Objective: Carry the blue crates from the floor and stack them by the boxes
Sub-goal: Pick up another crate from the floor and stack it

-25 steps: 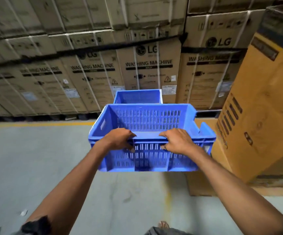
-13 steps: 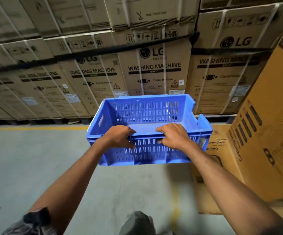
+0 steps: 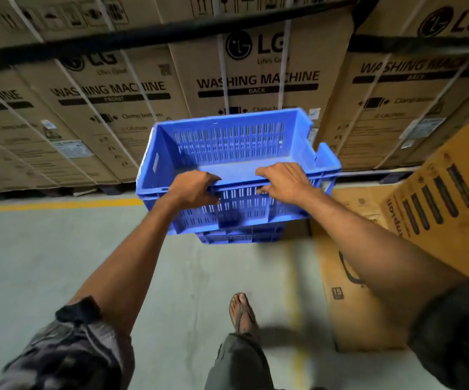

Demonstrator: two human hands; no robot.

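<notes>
Right now the left hand (image 3: 192, 190) is clamped on the near rim of the blue crate (image 3: 227, 142), fingers curled over the edge. The right hand (image 3: 285, 180) grips the same rim beside it, fingertips hooked into the slots below. Between them they hold the crate off the floor at the person's twelve o'clock, its far end tipped slightly up. Just beneath it a second blue crate (image 3: 239, 237) sits on the grey floor (image 3: 44, 263); I cannot tell whether the two touch. Behind, from ten to one o'clock, stands a wall of washing machine boxes (image 3: 255, 80). At three o'clock an orange carton (image 3: 438, 198) leans over a flatter carton (image 3: 348, 277). A yellow line (image 3: 59, 204) runs at ten o'clock, and a sandalled foot (image 3: 240, 311) is at six.
</notes>
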